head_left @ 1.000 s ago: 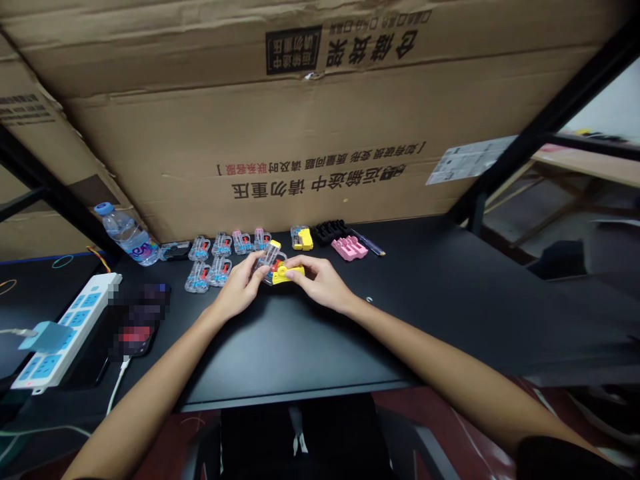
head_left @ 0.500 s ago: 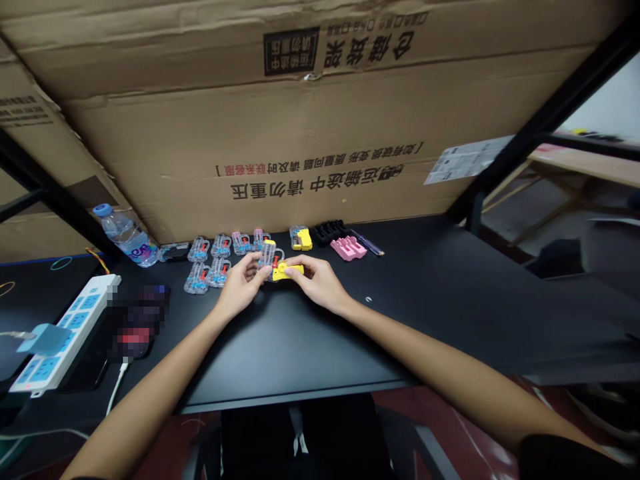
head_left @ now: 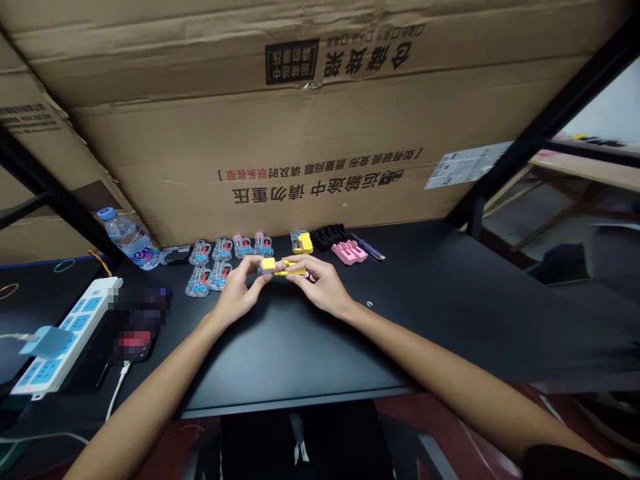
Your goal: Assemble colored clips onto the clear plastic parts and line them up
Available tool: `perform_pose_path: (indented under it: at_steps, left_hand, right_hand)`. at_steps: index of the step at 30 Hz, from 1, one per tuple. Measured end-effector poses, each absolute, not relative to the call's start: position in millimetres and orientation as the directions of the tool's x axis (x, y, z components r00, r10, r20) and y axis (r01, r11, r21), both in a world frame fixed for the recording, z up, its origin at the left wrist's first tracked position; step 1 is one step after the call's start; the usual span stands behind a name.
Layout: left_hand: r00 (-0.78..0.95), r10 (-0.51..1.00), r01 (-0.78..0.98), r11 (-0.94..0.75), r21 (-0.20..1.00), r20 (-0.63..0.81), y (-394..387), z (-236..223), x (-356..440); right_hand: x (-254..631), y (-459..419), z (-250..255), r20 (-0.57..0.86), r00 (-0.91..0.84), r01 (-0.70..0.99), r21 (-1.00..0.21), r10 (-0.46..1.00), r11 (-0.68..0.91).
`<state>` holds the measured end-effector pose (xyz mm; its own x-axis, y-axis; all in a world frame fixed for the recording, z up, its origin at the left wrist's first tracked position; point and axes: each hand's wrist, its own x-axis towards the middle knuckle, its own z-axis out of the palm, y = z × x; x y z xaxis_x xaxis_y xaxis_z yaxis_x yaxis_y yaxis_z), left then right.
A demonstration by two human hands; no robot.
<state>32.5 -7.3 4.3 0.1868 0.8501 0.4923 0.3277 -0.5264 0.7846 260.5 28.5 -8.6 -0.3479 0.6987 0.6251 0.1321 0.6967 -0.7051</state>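
Note:
Above the black desk (head_left: 310, 347), my left hand (head_left: 236, 290) pinches the clear body of a small plastic toy with yellow parts (head_left: 269, 265). Its yellow end faces me. My right hand (head_left: 324, 285) grips the same toy by its yellow piece on the right, thumb and fingers closed. The fingers cover part of the toy, so how its pieces join cannot be made out. Beside my left hand lie several similar clear toys (head_left: 198, 281) with blue and red parts inside. Behind the hands sits another clear-and-yellow toy (head_left: 302, 242).
Pink plastic pieces (head_left: 349, 253), black plastic pieces (head_left: 330, 235) and a pen-like tool (head_left: 369, 247) lie along the back. At left are a water bottle (head_left: 131, 241), a power strip (head_left: 65, 337) and a phone (head_left: 137, 333) on a cable. Cardboard (head_left: 300, 133) stands behind the desk.
The toy has been tipped between my hands, so its yellow end now points at me instead of its flat side. Both hands keep their hold.

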Motion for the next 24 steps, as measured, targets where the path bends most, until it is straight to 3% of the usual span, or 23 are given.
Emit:
perform_pose_path:
  at_steps: [11,24]
  left_hand:
    - [0.392,0.671,0.457,-0.736,0.499,0.630,-4.3,2.5,18.6]
    - [0.366,0.629,0.337,-0.777,0.532,0.686,-3.2,2.5,19.5]
  right_hand:
    - [272.9,36.6,-7.3,0.770,-0.504,0.130,-0.381,0.392,0.915]
    - [271.5,35.6,-9.1,0.794,-0.449,0.059,-0.432,0.411,0.900]
